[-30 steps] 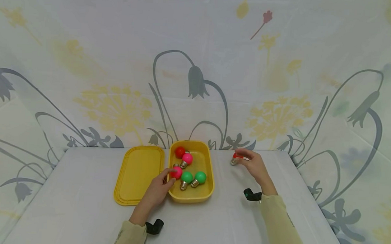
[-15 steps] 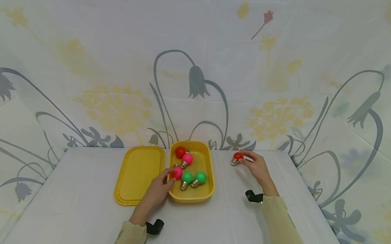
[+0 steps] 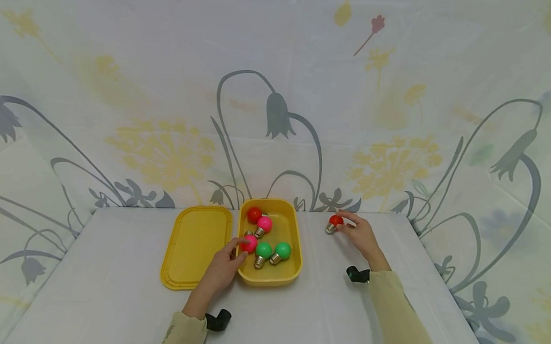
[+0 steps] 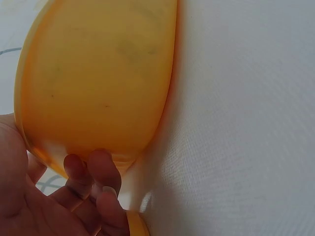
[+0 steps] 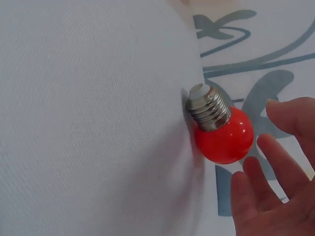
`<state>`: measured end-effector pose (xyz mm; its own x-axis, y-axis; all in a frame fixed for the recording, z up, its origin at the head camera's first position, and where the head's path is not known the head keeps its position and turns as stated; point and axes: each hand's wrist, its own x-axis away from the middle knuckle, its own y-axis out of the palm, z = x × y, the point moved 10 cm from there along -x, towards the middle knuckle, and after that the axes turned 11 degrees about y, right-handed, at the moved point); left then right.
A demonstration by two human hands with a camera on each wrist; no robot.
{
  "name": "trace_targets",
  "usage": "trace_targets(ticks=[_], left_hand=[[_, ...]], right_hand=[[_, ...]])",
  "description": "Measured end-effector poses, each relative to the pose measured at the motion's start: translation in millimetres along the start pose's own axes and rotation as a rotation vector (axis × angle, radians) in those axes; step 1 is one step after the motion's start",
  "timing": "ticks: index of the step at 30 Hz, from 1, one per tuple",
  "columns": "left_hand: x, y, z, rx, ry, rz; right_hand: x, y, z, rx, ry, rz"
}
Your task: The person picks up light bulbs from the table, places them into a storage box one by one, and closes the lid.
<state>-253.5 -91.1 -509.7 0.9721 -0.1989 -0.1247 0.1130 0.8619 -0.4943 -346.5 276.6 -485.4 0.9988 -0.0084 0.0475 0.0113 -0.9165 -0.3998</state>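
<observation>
A red light bulb (image 3: 335,221) with a metal screw base lies on the white table toward the back right. My right hand (image 3: 360,235) is just to its right, fingers spread. In the right wrist view the bulb (image 5: 225,135) lies on the cloth, with a small gap to the fingertips (image 5: 264,140). My left hand (image 3: 222,267) grips the left wall of a yellow plastic box (image 3: 270,280). From the left wrist, the thumb goes over the rim and the fingers (image 4: 101,172) lie against the outer wall. Inside are red (image 3: 254,215), pink (image 3: 264,224) and green bulbs (image 3: 282,250).
A flat yellow lid (image 3: 195,245) lies left of the box, partly behind my left hand. A flower-printed cloth (image 3: 276,157) rises behind the table (image 3: 117,278) and along its sides. Black camera mounts (image 3: 218,320) sit at both wrists.
My right fingers have come off the red bulb and drawn slightly right, so more of the bulb shows. The left hand, the box and its bulbs stay where they were.
</observation>
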Motion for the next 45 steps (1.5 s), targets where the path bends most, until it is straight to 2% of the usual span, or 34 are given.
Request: trace_targets(ticks=[6, 15, 25, 30, 35, 45], left_hand=[[0.3, 1.2, -1.4, -0.002, -0.007, 0.003], [0.7, 3.0, -1.9, 0.03, -0.017, 0.002], [0.0, 4.1, -1.7, 0.051, -0.019, 0.007], [0.2, 4.8, -1.5, 0.052, -0.017, -0.001], [-0.2, 5.5, -1.9, 0.059, -0.022, -0.002], [-0.3, 1.3, -3.4, 0.022, -0.022, 0.011]], right_hand=[[-5.7, 4, 8, 0.075, 0.018, -0.018], [-4.3, -1, 4, 0.192, -0.025, 0.067], [-4.3, -1, 6, 0.325, -0.009, 0.085], [-4.5, 0, 12, 0.318, 0.052, 0.07], [-4.0, -2, 15, 0.294, 0.107, 0.091], [-1.1, 1, 11, 0.264, 0.078, 0.141]])
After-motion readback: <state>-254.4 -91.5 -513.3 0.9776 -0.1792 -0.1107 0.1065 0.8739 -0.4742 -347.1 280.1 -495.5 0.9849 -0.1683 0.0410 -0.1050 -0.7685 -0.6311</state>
